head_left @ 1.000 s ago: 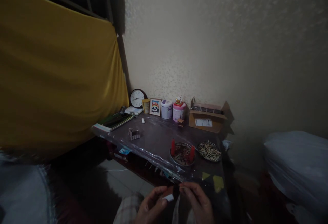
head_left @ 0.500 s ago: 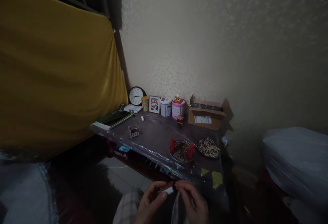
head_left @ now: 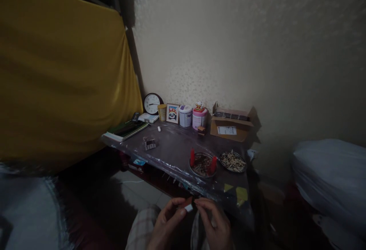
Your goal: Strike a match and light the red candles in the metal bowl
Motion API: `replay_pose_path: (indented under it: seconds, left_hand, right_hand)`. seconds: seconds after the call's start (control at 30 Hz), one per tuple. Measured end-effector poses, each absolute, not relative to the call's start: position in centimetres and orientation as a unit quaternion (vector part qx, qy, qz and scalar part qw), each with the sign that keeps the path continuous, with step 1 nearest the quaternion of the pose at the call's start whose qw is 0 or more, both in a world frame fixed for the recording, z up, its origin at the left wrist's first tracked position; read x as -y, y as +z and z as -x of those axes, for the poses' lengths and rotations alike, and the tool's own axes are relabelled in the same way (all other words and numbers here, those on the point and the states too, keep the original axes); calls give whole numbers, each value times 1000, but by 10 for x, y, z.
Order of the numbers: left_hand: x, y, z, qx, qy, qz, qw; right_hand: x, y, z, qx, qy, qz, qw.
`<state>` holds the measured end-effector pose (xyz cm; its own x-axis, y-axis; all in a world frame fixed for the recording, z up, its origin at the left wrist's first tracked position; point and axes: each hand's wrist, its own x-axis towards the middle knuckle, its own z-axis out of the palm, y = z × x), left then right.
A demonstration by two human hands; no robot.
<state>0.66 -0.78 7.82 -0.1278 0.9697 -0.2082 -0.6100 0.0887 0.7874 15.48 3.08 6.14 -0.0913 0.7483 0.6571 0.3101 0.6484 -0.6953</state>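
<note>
My left hand (head_left: 168,222) grips a small matchbox (head_left: 187,205) between thumb and fingers, its brown face up and a white end turned to the right. Close beside that end, my right hand (head_left: 213,219) is closed in a pinch; whatever sits between its fingertips is too small and dark to make out. Both hands are low, over my lap and in front of the table's near edge. Beyond them on the table, a round dish (head_left: 203,170) bears two red candles and dark bits. To its right, a second dish (head_left: 233,162) is heaped with matchsticks.
Plastic covers the dark table (head_left: 174,149). Small boxes (head_left: 149,143) lie left of centre. Along the wall stand a clock (head_left: 151,104), a panda picture (head_left: 172,113), two tins and an open carton (head_left: 228,131). Yellow paper pieces (head_left: 241,194) lie near the right front corner.
The matchbox has turned a little in my left hand, so more of its brown face shows. My right hand stays in a pinch near it. The camera view has shifted slightly.
</note>
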Motion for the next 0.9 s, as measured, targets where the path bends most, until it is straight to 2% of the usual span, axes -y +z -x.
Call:
replay_pose_path:
  seconds: [0.27, 0.47, 0.67, 0.9]
  left_hand:
    - [10, 80, -6, -401, 643, -225, 613]
    - [9, 82, -8, -375, 654, -198, 627]
    - [7, 76, -8, -382, 658, -213, 613]
    - [5, 76, -5, -403, 647, -218, 610]
  right_hand:
    - [-29, 64, -154, 698, 221, 383, 564]
    - [-27, 66, -153, 707, 141, 368, 588]
    - [-34, 61, -153, 744, 84, 349, 564]
    - [-22, 84, -158, 734, 49, 312, 601]
